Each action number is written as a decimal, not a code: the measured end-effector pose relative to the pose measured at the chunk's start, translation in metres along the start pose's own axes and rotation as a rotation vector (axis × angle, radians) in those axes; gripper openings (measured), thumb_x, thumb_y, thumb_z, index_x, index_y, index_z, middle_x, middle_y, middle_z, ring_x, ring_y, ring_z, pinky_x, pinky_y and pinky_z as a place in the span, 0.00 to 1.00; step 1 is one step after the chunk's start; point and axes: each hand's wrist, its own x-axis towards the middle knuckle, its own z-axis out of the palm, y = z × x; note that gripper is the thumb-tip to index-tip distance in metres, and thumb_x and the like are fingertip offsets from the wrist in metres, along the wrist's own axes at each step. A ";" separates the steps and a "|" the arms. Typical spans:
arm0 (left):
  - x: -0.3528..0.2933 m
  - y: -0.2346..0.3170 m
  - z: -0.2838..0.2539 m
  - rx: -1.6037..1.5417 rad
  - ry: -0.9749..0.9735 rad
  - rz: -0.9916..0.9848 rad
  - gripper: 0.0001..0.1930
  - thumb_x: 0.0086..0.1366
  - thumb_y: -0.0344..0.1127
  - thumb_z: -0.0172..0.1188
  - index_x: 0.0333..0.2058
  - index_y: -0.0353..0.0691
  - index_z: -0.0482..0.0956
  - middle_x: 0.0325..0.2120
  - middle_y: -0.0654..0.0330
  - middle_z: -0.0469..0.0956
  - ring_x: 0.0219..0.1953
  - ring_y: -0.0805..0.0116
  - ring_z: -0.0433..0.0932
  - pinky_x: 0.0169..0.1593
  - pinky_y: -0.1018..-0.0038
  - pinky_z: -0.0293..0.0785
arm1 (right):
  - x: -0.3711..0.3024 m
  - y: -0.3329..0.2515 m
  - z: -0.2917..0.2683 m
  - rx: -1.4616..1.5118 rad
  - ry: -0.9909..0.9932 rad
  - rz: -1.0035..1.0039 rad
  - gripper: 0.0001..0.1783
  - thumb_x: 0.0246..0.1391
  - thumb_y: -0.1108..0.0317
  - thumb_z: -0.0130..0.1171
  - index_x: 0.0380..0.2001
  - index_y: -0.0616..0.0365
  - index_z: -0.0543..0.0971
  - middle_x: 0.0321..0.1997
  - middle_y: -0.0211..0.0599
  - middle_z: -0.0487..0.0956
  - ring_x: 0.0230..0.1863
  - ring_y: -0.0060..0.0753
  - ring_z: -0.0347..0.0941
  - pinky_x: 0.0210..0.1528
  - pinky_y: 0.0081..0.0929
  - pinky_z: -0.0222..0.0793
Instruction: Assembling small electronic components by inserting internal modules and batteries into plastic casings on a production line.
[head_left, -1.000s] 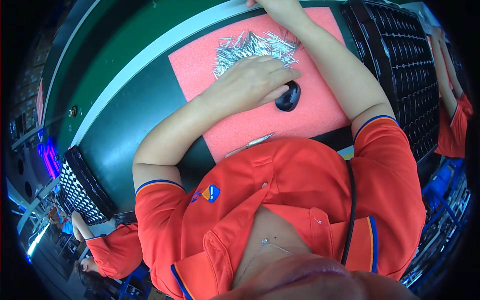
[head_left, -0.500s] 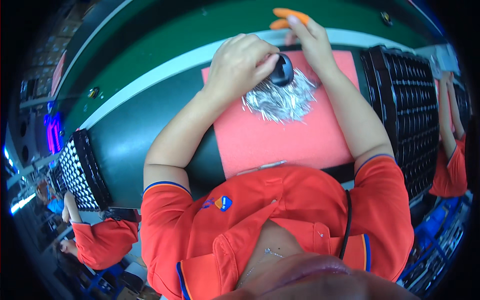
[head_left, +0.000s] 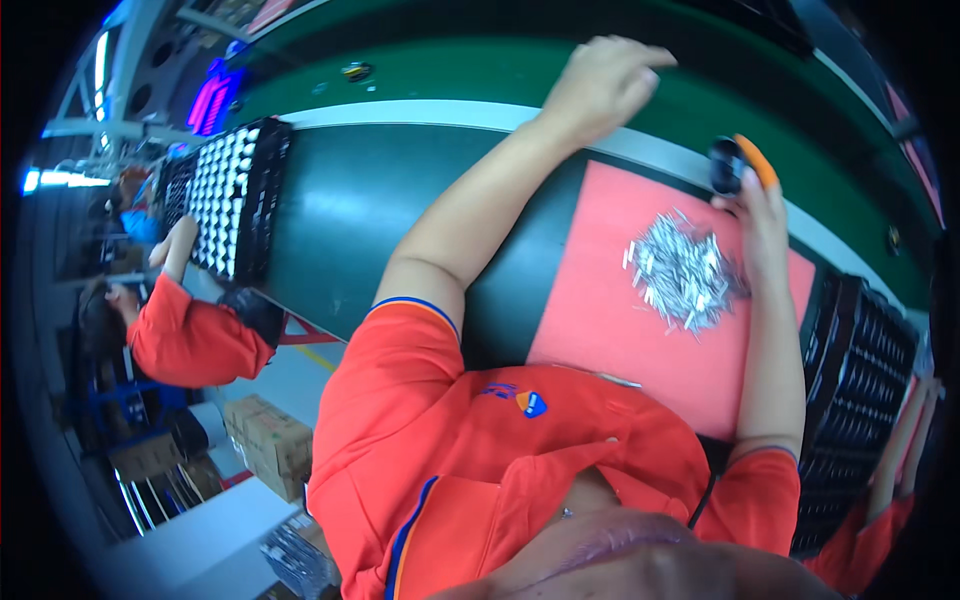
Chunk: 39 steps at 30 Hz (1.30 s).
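My left hand (head_left: 605,88) is stretched out over the green belt beyond the white rail. Its index finger points forward and to the right, the thumb stands a little apart, and nothing shows between them. At the right, my right hand (head_left: 758,215) grips a small glossy black rounded part (head_left: 726,167) near the rail, with orange covers on some fingertips. Below and to its left, a loose pile of thin silvery strips (head_left: 682,275) lies on a pink foam mat (head_left: 590,320). My right wrist passes just beside the pile.
Black trays stand at both ends of the table: one with white pieces (head_left: 225,200) at left, one with dark compartments (head_left: 860,370) at right. The green belt (head_left: 450,75) carries a small yellow-black item (head_left: 356,71). A thin metal tool (head_left: 618,380) lies by the mat's near edge. Co-workers flank me.
My left hand has let go of the black part and moved out over the belt. My right hand now holds the part. My view has swung left.
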 end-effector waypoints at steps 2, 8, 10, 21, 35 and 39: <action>0.000 -0.047 -0.032 0.177 0.263 -0.068 0.18 0.48 0.25 0.52 0.39 0.36 0.80 0.38 0.48 0.79 0.45 0.49 0.75 0.52 0.59 0.68 | 0.007 0.003 -0.006 0.039 -0.012 -0.045 0.24 0.66 0.58 0.45 0.59 0.59 0.65 0.50 0.34 0.73 0.43 0.20 0.72 0.44 0.21 0.71; -0.111 -0.202 -0.161 1.101 0.524 -0.462 0.24 0.43 0.20 0.54 0.44 0.34 0.74 0.45 0.48 0.72 0.47 0.48 0.70 0.51 0.60 0.67 | 0.014 0.008 -0.018 0.161 0.038 -0.068 0.24 0.65 0.56 0.45 0.57 0.60 0.67 0.50 0.35 0.73 0.44 0.20 0.71 0.44 0.22 0.71; -0.122 -0.222 -0.167 1.180 0.406 -0.743 0.23 0.51 0.28 0.56 0.49 0.37 0.73 0.50 0.45 0.69 0.54 0.46 0.67 0.55 0.58 0.66 | 0.014 0.011 -0.023 0.155 0.097 -0.066 0.24 0.65 0.55 0.46 0.57 0.59 0.68 0.49 0.35 0.74 0.43 0.20 0.71 0.43 0.22 0.71; -0.110 -0.220 -0.170 0.717 0.171 -0.756 0.18 0.59 0.47 0.63 0.40 0.37 0.81 0.39 0.48 0.77 0.37 0.58 0.79 0.44 0.66 0.75 | 0.020 0.005 -0.008 0.030 0.048 -0.058 0.19 0.63 0.61 0.50 0.53 0.57 0.73 0.45 0.29 0.76 0.32 0.16 0.68 0.37 0.14 0.66; -0.036 0.061 0.072 -1.435 0.133 -1.094 0.18 0.70 0.37 0.43 0.53 0.32 0.65 0.42 0.55 0.73 0.43 0.67 0.74 0.45 0.74 0.70 | 0.010 0.014 -0.012 -0.070 -0.026 -0.211 0.23 0.62 0.59 0.53 0.58 0.55 0.71 0.45 0.30 0.74 0.40 0.18 0.71 0.44 0.18 0.70; -0.044 0.061 0.076 -1.233 0.078 -0.869 0.19 0.70 0.38 0.48 0.55 0.35 0.66 0.47 0.57 0.75 0.49 0.71 0.73 0.53 0.76 0.66 | 0.007 0.009 -0.012 -0.183 0.072 -0.249 0.23 0.61 0.58 0.53 0.57 0.56 0.71 0.46 0.33 0.75 0.42 0.21 0.71 0.45 0.20 0.71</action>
